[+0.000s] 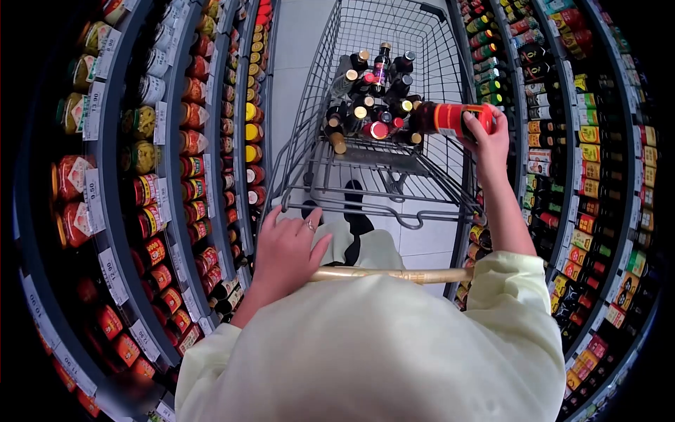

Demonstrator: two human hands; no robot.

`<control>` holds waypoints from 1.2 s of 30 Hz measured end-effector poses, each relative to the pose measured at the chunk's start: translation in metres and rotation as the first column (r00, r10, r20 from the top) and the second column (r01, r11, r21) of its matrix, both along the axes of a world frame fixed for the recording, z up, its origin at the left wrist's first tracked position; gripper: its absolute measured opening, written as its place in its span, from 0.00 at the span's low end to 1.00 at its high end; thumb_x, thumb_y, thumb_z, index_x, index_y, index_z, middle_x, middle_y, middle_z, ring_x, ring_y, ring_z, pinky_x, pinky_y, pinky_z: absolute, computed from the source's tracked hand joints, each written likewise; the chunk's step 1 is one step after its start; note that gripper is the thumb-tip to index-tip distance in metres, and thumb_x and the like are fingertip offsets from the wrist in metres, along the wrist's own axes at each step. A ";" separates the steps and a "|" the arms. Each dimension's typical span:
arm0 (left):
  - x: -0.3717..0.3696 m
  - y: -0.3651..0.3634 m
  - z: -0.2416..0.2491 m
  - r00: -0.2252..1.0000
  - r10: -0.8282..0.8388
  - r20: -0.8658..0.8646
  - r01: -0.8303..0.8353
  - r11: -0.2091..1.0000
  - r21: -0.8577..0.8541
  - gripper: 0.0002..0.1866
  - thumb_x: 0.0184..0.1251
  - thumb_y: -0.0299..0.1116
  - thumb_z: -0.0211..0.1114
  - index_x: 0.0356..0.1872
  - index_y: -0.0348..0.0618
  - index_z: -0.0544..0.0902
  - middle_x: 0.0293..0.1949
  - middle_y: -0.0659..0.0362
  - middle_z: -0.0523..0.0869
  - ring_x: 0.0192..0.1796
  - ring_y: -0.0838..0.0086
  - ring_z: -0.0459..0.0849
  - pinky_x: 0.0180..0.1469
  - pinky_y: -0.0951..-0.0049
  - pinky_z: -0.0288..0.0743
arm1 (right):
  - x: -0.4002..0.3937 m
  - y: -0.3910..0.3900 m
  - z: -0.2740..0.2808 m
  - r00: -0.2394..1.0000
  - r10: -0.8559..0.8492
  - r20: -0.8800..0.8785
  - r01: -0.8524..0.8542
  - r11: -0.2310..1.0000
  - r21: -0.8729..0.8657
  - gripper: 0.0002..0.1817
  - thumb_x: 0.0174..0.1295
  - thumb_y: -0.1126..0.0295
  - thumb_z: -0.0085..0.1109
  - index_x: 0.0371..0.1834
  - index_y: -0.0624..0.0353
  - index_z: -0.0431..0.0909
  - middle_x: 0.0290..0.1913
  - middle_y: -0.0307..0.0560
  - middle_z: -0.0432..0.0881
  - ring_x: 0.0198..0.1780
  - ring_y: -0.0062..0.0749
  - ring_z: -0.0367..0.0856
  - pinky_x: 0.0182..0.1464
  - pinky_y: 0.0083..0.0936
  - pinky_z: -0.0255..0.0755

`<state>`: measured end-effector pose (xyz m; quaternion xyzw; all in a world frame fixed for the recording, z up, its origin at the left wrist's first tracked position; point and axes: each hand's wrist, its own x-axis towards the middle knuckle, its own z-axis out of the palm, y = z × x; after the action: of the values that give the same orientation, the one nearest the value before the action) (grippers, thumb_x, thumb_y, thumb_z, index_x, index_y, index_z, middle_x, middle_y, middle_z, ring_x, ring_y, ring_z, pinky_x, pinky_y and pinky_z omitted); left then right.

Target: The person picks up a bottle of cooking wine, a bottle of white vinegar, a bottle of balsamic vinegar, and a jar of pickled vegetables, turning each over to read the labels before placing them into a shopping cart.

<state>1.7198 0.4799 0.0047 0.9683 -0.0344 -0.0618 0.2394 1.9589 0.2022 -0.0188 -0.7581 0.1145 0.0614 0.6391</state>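
My right hand (490, 144) is closed round a dark bottle with a red label (450, 119), which lies tilted nearly sideways over the right part of the shopping cart (436, 77). The bottle's dark neck points left, close to a group of bottles (380, 74) standing in the cart, with black, gold and red caps. My left hand (290, 243) is at the near left of the cart, beside the wooden-coloured handle bar (394, 274). Its fingers are spread with nothing in them, and a ring shows on one finger.
Shelves of jars (193, 116) with price tags (93, 112) rise on the left. On the right, shelves (573, 141) hold bottles and packets close to my right arm. Tiled floor (429, 246) and my dark shoes (357, 218) show beneath the cart.
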 end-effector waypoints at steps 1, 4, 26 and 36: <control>-0.001 -0.001 -0.001 0.999 0.021 0.041 -0.021 1.000 0.009 0.21 0.60 0.38 0.66 0.52 0.37 0.81 0.26 0.57 0.80 0.33 0.66 0.80 0.61 0.54 0.68 | 0.013 0.001 -0.010 1.000 0.022 0.017 -0.021 0.998 -0.055 0.30 0.54 0.65 0.72 0.56 0.59 0.66 0.49 0.47 0.75 0.45 0.29 0.81 0.40 0.26 0.84; -0.002 -0.002 -0.002 0.994 0.077 0.082 -0.079 0.997 0.022 0.20 0.59 0.39 0.67 0.48 0.36 0.83 0.24 0.59 0.78 0.31 0.68 0.79 0.62 0.53 0.68 | 0.048 0.008 -0.034 0.992 0.053 0.114 -0.019 0.958 -0.285 0.30 0.50 0.61 0.74 0.53 0.59 0.69 0.46 0.46 0.78 0.45 0.26 0.80 0.41 0.24 0.81; -0.001 -0.002 -0.005 0.975 0.146 -0.167 -0.139 0.989 0.053 0.23 0.54 0.39 0.70 0.48 0.36 0.82 0.24 0.57 0.77 0.26 0.65 0.79 0.33 0.67 0.76 | 0.220 0.002 -0.306 0.925 0.379 -0.025 -0.224 0.492 -0.842 0.37 0.42 0.60 0.73 0.55 0.63 0.67 0.51 0.63 0.76 0.53 0.54 0.77 0.58 0.38 0.72; -0.003 0.001 -0.008 0.966 0.064 -0.250 -0.052 0.997 0.055 0.24 0.52 0.41 0.73 0.48 0.38 0.83 0.23 0.63 0.77 0.26 0.72 0.80 0.31 0.73 0.76 | 0.233 0.013 -0.355 0.948 0.294 -0.120 -0.255 0.481 -0.839 0.37 0.43 0.64 0.77 0.56 0.61 0.67 0.54 0.64 0.75 0.56 0.57 0.76 0.58 0.41 0.73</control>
<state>1.7171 0.4810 -0.0033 0.9587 0.0259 -0.1778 0.2203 2.1916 0.2150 -0.3740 -0.9808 -0.0055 0.0843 0.1757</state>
